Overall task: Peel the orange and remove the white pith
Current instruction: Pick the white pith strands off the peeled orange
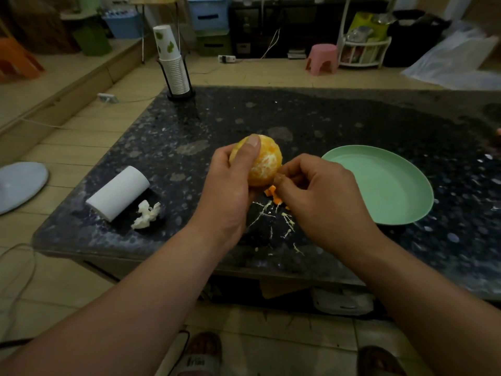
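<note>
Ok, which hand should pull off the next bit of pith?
Right. The left hand grips the orange, steadying it, while the right hand pinches at its lower edge, placed to pull.

Orange fruit (264, 161); mint-green plate (393, 191); black speckled table (189, 131).

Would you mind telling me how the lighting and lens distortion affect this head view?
Head view: dim, warm light, darkening toward the corners; the wide lens bows the table edges; the orange, left hand and right hand are sharp; the far bins are soft.
</note>
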Tool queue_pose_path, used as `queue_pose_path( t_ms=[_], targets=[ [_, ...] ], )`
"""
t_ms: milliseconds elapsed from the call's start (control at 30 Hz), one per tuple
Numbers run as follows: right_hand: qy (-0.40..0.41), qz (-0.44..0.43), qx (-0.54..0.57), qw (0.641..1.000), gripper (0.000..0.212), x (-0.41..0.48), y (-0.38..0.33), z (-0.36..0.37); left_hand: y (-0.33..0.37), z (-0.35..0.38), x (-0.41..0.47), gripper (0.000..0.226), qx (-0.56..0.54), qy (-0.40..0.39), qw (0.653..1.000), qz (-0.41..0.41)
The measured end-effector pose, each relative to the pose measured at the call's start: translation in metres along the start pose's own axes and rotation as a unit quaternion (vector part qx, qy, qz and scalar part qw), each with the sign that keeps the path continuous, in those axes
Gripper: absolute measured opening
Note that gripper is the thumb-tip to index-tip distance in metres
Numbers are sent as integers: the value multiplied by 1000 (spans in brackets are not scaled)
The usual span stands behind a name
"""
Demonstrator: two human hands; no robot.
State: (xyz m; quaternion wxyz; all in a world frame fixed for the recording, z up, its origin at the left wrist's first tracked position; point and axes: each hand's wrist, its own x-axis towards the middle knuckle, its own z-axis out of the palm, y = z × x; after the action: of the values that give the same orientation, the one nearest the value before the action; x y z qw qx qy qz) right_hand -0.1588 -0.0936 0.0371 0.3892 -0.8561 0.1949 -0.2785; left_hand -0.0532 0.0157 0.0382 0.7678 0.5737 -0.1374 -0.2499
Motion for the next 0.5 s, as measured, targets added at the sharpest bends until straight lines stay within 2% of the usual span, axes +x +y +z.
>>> queue_pose_path(
  t_ms=[133, 267, 400, 500],
  targets=[
    [3, 11, 9, 1000, 9, 0, -1, 0, -2, 1, -2, 58, 12, 3, 1000, 9],
    [43, 43, 84, 995, 17, -3, -6, 8, -6, 8, -6, 55, 25, 14, 999, 28],
    [79, 62, 130, 986, 17, -4, -10, 15, -5, 13, -12, 54, -27, 23, 999, 19],
    [85, 81, 167, 979, 17, -2, -9, 15, 3, 14, -14, 50, -104, 26, 994, -11]
  ],
)
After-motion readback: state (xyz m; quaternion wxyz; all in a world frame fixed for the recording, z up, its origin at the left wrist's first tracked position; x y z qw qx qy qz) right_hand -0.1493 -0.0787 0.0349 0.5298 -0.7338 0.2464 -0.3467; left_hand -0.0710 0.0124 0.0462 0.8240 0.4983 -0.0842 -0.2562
